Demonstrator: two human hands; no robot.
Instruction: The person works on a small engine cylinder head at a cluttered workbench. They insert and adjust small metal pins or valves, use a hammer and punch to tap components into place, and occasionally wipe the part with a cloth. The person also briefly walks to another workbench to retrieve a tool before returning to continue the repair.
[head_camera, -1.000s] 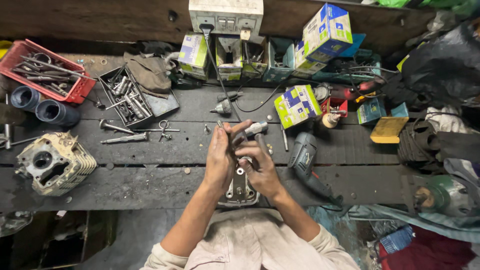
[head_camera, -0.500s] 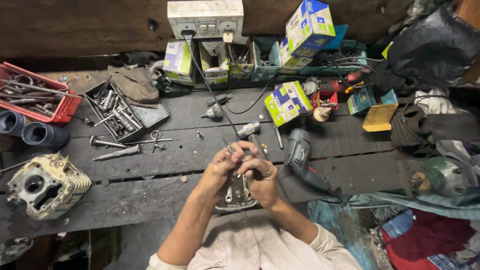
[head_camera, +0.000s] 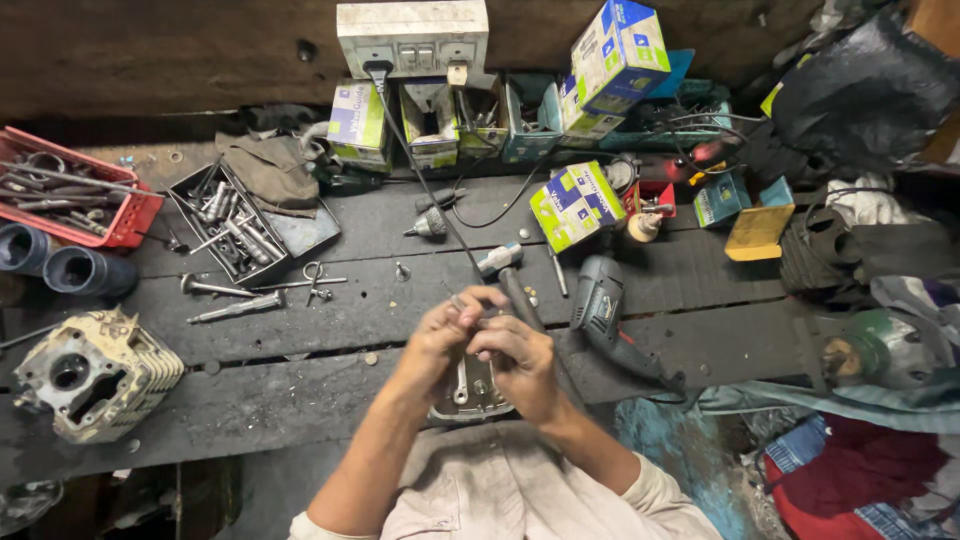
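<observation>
Near the lower middle of the frame, both hands meet above a grey metal engine part (head_camera: 470, 392) that lies at the near edge of the dark wooden desk (head_camera: 300, 400). The left hand (head_camera: 443, 333) is mostly closed, with its fingers curled and the tips pinched together around something small; what this small piece is cannot be made out, because the fingers cover it. The right hand (head_camera: 517, 362) is also curled nearly shut and touches the left one, and its fingers seem to press on the same small piece or on the top of the metal part; it is not possible to tell which. Most of the metal part is hidden under the two hands, and only its lower rim with some round holes shows. A dark tool handle (head_camera: 522, 298) runs up from behind the hands, its lower end hidden. Just to the right of the hands lies a grey electric drill (head_camera: 602, 305), whose cable goes off toward the right. At the left edge of the frame stands a pale cylinder head (head_camera: 95, 372), well apart from the hands. In the upper left, a red tray (head_camera: 135, 215) of tools is cut off by the frame edge, and beside it a black tray (head_camera: 205, 230) holds sockets and bolts. The lower left corner is too dark to read.
</observation>
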